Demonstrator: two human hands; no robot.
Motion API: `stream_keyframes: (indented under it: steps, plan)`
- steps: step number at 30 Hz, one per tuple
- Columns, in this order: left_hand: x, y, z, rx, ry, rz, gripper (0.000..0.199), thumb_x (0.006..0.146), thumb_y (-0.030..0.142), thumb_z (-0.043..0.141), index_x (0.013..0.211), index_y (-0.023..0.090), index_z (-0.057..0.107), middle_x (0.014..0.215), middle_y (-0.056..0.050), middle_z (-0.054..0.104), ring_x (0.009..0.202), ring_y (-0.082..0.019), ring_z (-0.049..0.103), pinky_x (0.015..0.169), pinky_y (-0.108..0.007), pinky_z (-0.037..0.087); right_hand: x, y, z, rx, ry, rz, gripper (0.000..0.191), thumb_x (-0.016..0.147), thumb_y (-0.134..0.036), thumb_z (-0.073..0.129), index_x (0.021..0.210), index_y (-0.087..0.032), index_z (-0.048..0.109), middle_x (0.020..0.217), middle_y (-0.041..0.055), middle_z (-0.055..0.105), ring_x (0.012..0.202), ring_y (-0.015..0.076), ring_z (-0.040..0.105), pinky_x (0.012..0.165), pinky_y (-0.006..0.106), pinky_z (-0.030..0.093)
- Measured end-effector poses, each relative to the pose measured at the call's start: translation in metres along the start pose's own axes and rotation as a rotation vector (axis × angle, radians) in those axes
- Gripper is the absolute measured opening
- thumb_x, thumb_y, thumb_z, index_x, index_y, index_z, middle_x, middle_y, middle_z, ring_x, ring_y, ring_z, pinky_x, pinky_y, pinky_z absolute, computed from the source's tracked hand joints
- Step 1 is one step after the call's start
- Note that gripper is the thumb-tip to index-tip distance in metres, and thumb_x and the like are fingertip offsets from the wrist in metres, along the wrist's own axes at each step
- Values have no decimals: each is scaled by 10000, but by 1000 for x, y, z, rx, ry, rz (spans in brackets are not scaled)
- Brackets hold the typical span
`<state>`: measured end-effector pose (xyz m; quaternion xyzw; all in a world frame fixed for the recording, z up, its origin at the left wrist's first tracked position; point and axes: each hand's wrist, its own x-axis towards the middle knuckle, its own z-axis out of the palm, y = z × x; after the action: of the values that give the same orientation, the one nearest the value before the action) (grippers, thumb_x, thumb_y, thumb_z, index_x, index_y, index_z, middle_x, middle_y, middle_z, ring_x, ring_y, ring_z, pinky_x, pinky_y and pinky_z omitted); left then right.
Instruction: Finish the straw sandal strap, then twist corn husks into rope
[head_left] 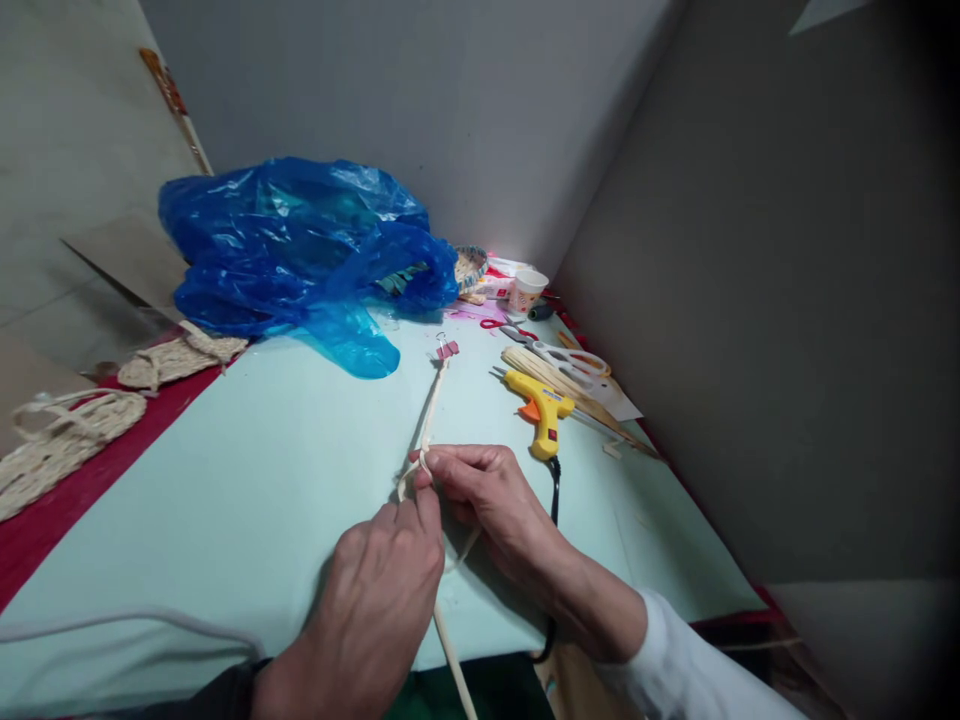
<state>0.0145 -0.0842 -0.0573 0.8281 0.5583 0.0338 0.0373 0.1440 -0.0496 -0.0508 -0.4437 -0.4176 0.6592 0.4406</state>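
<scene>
A pale cord [433, 400] runs from a pink binder clip [448, 350] on the table toward me. My right hand [495, 500] pinches the cord between thumb and forefinger, where a small loop shows. Just below and to the left, my left hand [375, 590] has its fingers closed on the cord, touching the right fingertips. One loose strand hangs down past the table's near edge, and another curves under my right hand.
A yellow glue gun [544, 402] with a black cable lies to the right, near scissors [574, 358] and a fibre bundle [547, 375]. Behind are a blue plastic bag [300, 240] and a paper cup [527, 290]. Woven soles [75, 440] lie left.
</scene>
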Motion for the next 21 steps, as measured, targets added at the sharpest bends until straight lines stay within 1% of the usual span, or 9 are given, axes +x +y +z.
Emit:
stream_keyframes:
  steps: [4, 7, 8, 9, 11, 13, 15, 18, 21]
  plan:
    - [-4, -16, -25, -209, -43, 31, 332, 913, 289, 409, 1060, 210, 695, 850, -106, 685, 829, -287, 638, 671, -366, 443, -1, 0, -7, -12, -12, -22, 283, 832, -344, 644, 690, -101, 669, 652, 0, 546, 502, 58, 252, 457, 230, 154]
    - [2, -30, -40, -508, 218, -118, 336, 906, 442, 420, 968, 246, 686, 978, -71, 648, 929, -261, 611, 818, -374, 429, -3, -1, -12, -69, -7, -23, 282, 837, -334, 633, 659, -115, 645, 643, -11, 526, 501, 62, 236, 465, 235, 159]
    - [7, -31, -41, -615, 243, -170, 330, 906, 442, 424, 1006, 233, 660, 1056, -73, 633, 981, -256, 599, 875, -371, 412, -4, -2, -14, -86, 1, -23, 288, 844, -335, 624, 651, -120, 635, 621, -19, 502, 503, 65, 237, 470, 235, 168]
    - [13, -31, -40, -732, 200, -193, 321, 900, 435, 439, 1038, 219, 633, 1109, -76, 620, 1002, -249, 594, 898, -362, 406, -4, -3, -15, -101, 7, -27, 294, 852, -338, 612, 648, -127, 625, 588, -31, 462, 504, 68, 236, 476, 235, 172]
    - [27, -26, -35, -981, -4, -188, 314, 889, 386, 468, 1113, 196, 579, 1117, -77, 620, 1001, -231, 596, 899, -344, 414, -6, -4, -17, -126, 15, -39, 299, 867, -344, 590, 654, -135, 612, 539, -51, 384, 505, 74, 233, 482, 236, 171]
    - [39, -18, -28, -1200, -146, -156, 292, 886, 326, 476, 1134, 188, 545, 979, -46, 634, 914, -198, 600, 844, -320, 430, -7, -6, -19, -150, -1, -54, 305, 885, -345, 561, 666, -137, 606, 535, -47, 397, 508, 77, 251, 484, 238, 173]
    - [46, -12, -23, -1376, -217, -149, 230, 878, 293, 490, 1074, 185, 541, 816, 6, 586, 706, -134, 552, 681, -264, 421, -8, -7, -22, -190, -16, -75, 309, 899, -340, 534, 679, -136, 606, 561, -33, 461, 505, 77, 266, 482, 241, 178]
    - [50, -8, -19, -1538, -333, -188, 124, 859, 286, 510, 881, 166, 536, 653, 68, 422, 479, -52, 294, 465, -204, 224, -10, -8, -27, -303, 21, -117, 316, 898, -325, 528, 649, -143, 592, 528, -46, 418, 498, 77, 252, 486, 243, 186]
    - [53, -7, -18, -1549, -379, -258, 135, 854, 302, 509, 825, 171, 520, 588, 94, 301, 467, -48, 163, 440, -216, 97, -13, -8, -30, -441, 69, -150, 336, 897, -309, 523, 605, -147, 563, 535, -44, 402, 522, 83, 272, 506, 238, 224]
